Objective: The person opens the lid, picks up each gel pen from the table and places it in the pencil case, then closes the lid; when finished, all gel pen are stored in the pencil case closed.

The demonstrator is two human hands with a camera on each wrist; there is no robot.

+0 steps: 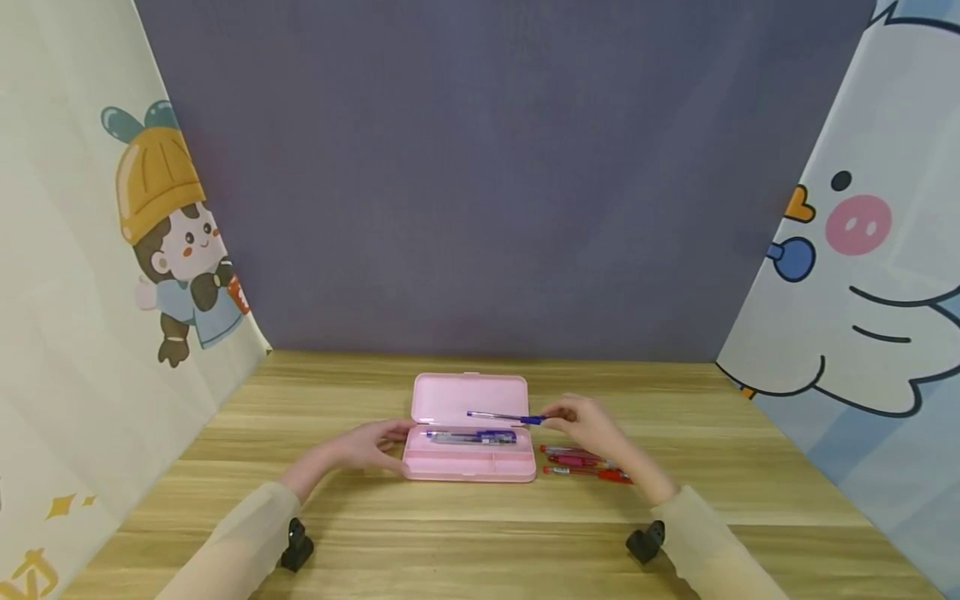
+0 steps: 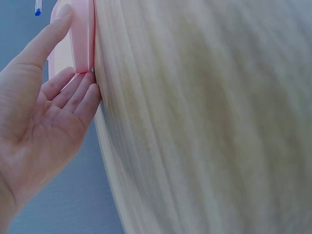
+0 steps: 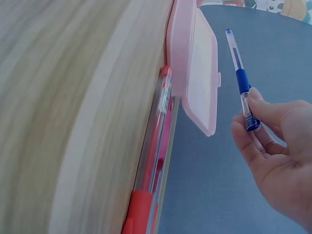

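Note:
A pink pencil case (image 1: 471, 477) lies on the table with its lid (image 1: 450, 398) raised at the back. Several blue pens (image 1: 472, 437) lie together in its rear compartment. My left hand (image 1: 371, 444) rests against the left end, thumb at the front corner and fingers extended along the end wall; the left wrist view shows its palm (image 2: 48, 122) facing the case. Above the case's back right part, my right hand (image 1: 585, 422) pinches a clear blue pen (image 3: 242, 80) by one end between thumb and fingers. Its other end points left, across the lid.
Several red pens (image 1: 573, 458) lie on the wooden table (image 1: 465, 550) just right of the case. A dark blue-grey backdrop (image 1: 480, 183) stands behind, with printed side panels at left and right. Each wrist wears a small black device (image 1: 297, 546).

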